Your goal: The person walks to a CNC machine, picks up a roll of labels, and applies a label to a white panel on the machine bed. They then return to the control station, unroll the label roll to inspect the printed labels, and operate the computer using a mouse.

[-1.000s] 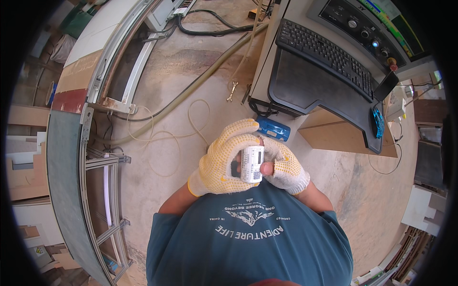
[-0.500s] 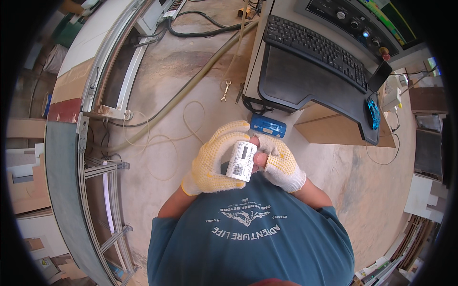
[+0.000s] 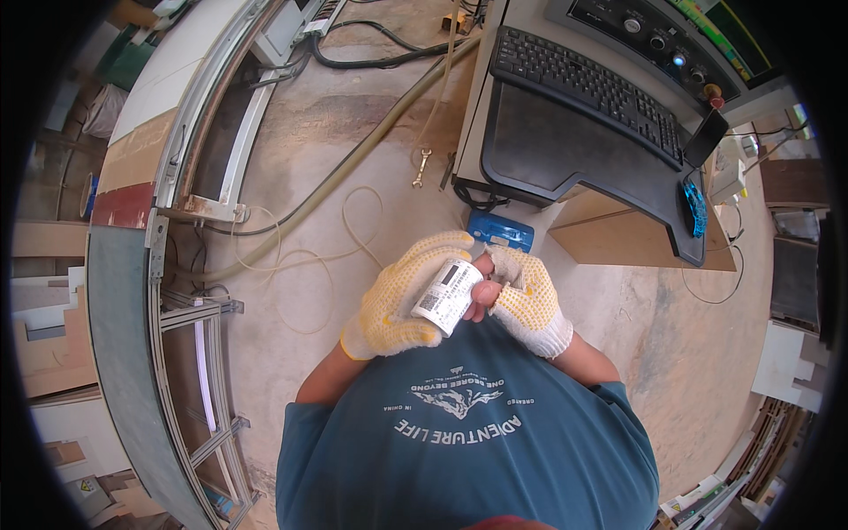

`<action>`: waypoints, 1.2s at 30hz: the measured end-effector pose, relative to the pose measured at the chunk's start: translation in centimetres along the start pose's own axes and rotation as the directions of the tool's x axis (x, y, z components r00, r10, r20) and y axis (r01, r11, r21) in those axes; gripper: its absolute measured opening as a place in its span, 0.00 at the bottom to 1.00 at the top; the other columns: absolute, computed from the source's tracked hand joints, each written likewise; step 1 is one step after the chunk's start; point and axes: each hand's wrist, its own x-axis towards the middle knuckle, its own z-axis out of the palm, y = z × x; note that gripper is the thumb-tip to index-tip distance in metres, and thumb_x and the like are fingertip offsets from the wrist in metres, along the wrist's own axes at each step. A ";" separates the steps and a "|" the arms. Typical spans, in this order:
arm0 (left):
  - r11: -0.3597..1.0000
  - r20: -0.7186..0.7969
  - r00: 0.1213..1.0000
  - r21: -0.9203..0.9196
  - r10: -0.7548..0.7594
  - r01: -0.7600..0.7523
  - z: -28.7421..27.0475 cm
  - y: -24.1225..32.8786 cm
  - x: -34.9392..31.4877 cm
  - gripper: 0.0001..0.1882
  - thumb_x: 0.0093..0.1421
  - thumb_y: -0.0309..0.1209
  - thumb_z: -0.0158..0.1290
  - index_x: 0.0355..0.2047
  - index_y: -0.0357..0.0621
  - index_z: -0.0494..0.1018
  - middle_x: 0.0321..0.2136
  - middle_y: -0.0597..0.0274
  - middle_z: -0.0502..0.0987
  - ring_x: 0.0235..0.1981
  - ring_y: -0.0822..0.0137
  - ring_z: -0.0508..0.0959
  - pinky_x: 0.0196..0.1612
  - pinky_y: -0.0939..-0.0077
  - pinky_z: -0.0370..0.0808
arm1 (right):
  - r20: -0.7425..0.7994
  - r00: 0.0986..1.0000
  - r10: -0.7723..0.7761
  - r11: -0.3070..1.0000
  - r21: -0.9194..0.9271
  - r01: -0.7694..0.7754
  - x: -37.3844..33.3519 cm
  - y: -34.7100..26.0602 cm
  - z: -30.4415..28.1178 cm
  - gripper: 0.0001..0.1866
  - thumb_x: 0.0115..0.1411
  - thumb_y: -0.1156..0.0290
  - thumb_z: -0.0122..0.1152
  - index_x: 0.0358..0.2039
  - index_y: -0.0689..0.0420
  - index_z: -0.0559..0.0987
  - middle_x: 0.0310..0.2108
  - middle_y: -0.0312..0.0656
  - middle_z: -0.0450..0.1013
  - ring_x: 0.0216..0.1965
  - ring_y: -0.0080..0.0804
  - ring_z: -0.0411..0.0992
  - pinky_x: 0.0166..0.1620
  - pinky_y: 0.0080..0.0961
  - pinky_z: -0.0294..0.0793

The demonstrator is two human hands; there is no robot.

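A small white roll of printed labels (image 3: pixel 447 297) is held between my hands in front of my shirt, tilted. My left hand (image 3: pixel 395 298), in a white work glove with yellow dots, is wrapped round its left side. The gloved fingers curve behind and below the roll. My right hand (image 3: pixel 523 299) wears a similar glove, with the thumb and some fingertips bare. That thumb and the fingers beside it pinch at the roll's right edge. The back of the roll is hidden.
At the upper right stands a console with a black keyboard (image 3: pixel 590 93), knobs and a blue mouse (image 3: pixel 692 210). A blue case (image 3: pixel 500 231) lies beyond my hands. On the floor are a wrench (image 3: pixel 422 168), hoses and a thin looped tube (image 3: pixel 329 255). A long machine bed (image 3: pixel 125 327) runs along the left.
The label roll has tilted clockwise in my hands, and its printed face has turned. My left fingers have closed slightly around it; my right hand stays at its edge.
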 end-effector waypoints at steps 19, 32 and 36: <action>0.993 0.009 0.999 -0.113 -0.036 0.037 0.6 1.1 -0.4 0.33 0.69 0.49 0.59 0.66 0.41 0.73 0.63 0.54 0.78 0.63 0.61 0.78 0.66 0.63 0.73 | -0.052 0.975 -0.217 0.905 -0.386 0.180 -1.5 -0.1 1.1 0.15 0.65 0.63 0.76 0.42 0.62 0.83 0.30 0.39 0.82 0.32 0.22 0.80 0.38 0.24 0.80; 0.902 0.028 0.971 0.365 0.239 -0.233 0.5 2.0 0.5 0.45 0.49 0.41 0.77 0.65 0.41 0.71 0.65 0.50 0.75 0.67 0.51 0.73 0.70 0.57 0.67 | 0.078 0.970 -0.230 0.972 0.071 0.225 -0.9 1.4 1.1 0.33 0.64 0.67 0.76 0.65 0.64 0.73 0.53 0.42 0.80 0.54 0.28 0.78 0.56 0.31 0.79; 0.723 0.083 0.919 0.591 0.386 -0.357 0.8 2.2 0.7 0.44 0.47 0.36 0.78 0.63 0.42 0.72 0.62 0.45 0.76 0.65 0.42 0.75 0.67 0.53 0.72 | 0.162 0.981 -0.106 0.941 0.335 0.047 -0.5 1.7 1.2 0.41 0.61 0.60 0.79 0.69 0.63 0.69 0.57 0.44 0.76 0.58 0.32 0.76 0.63 0.34 0.75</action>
